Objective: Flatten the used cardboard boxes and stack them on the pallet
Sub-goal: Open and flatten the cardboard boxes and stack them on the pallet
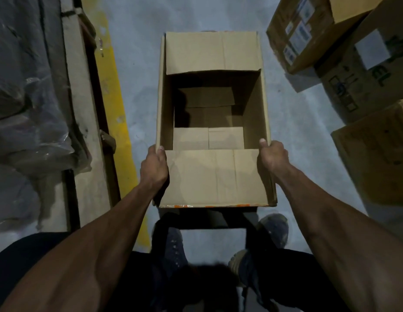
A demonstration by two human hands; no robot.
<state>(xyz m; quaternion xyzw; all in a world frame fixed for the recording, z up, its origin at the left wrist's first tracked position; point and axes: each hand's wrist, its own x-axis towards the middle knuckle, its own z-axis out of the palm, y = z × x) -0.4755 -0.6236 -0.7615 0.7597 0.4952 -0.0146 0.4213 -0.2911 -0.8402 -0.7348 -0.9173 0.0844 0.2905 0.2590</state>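
One open box (215, 122) sits between my hands; three more boxes (344, 52) stand at right. My left hand (154, 164) and right hand (272, 156) grip its side walls, thumbs hooked over the rim.

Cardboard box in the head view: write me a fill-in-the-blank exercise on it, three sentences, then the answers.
1. The cardboard box is held by ____ hands, the left hand and the right hand, one on each side wall.
2. The box stands open and is not yet ____.
3. The painted stripe on the floor to the box's left is ____.

Missing words: both; flattened; yellow
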